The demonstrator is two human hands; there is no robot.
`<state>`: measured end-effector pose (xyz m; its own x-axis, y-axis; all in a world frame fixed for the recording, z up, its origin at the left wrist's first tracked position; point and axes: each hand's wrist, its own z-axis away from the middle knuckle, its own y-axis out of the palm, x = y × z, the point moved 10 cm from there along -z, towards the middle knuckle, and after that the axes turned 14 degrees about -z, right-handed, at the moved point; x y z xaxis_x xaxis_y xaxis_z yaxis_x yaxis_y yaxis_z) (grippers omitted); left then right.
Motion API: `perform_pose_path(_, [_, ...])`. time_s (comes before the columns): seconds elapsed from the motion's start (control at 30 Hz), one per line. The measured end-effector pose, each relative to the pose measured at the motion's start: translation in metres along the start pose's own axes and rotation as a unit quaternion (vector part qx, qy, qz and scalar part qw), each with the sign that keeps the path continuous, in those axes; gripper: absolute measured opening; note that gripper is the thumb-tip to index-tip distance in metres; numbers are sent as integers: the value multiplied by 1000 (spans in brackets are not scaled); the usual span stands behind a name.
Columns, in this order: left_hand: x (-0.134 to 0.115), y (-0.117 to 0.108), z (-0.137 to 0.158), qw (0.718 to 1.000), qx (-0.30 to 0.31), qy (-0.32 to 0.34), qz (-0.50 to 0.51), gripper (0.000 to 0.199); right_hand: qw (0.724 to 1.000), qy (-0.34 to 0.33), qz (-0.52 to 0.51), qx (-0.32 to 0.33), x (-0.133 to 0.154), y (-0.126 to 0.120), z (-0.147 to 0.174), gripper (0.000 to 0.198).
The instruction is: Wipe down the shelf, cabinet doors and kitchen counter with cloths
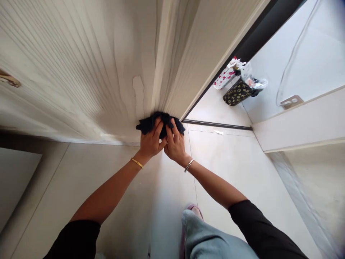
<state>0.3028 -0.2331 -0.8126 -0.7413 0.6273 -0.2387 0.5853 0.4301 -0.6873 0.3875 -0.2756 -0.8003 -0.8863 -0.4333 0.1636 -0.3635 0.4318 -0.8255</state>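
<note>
A bunched dark navy cloth (145, 124) is pressed against the lower part of a pale wood-grain panel (126, 54), close to the floor. My left hand (150, 142) grips the cloth's left half, fingers curled into its folds. Beside it, my right hand (176, 144) holds the right half, and the two thumbs nearly meet. Part of the cloth is hidden under my fingers. There is a gold bracelet on my left wrist and a silver one on my right.
To the right, a dark floor track (221, 125) crosses a doorway. Beyond it stand a patterned black bin (237, 93) with a plastic liner and a white bag (223, 79) with red spots. A white scrap (219, 132) lies on the tiled floor (223, 162). My foot (198, 211) is below.
</note>
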Motion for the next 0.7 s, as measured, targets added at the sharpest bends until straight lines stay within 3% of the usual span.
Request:
perform_pose_path(0.1, [-15,-19,-27,1000,-19,12,4,70,997,-21,-11,-69,-3,-24,-20,51])
perform_pose_path(0.2, [-28,-71,-72,997,-77,24,-5,65,984,-51,-2,-172,11,-74,-63,54])
perform_pose_path(0.27, [-20,-108,-95,992,-126,-4,-29,63,975,-65,-4,-212,30,-100,-93,56])
perform_pose_path(0.33, [3,-126,-100,988,-142,-49,-42,63,974,-81,-18,-211,49,-103,-114,54])
perform_pose_path(0.4, [32,-116,-85,990,-114,-71,-41,65,979,-96,-24,-179,62,-81,-117,53])
perform_pose_path(0.53, [80,-45,-8,996,-11,-74,-55,73,993,-108,18,-53,66,9,-73,51])
perform_pose_path(0.6, [93,-19,25,993,18,-92,-66,76,993,-117,25,-3,67,41,-48,53])
perform_pose_path(0.7, [87,-17,28,992,4,-106,-65,78,994,-105,4,5,68,40,-45,53])
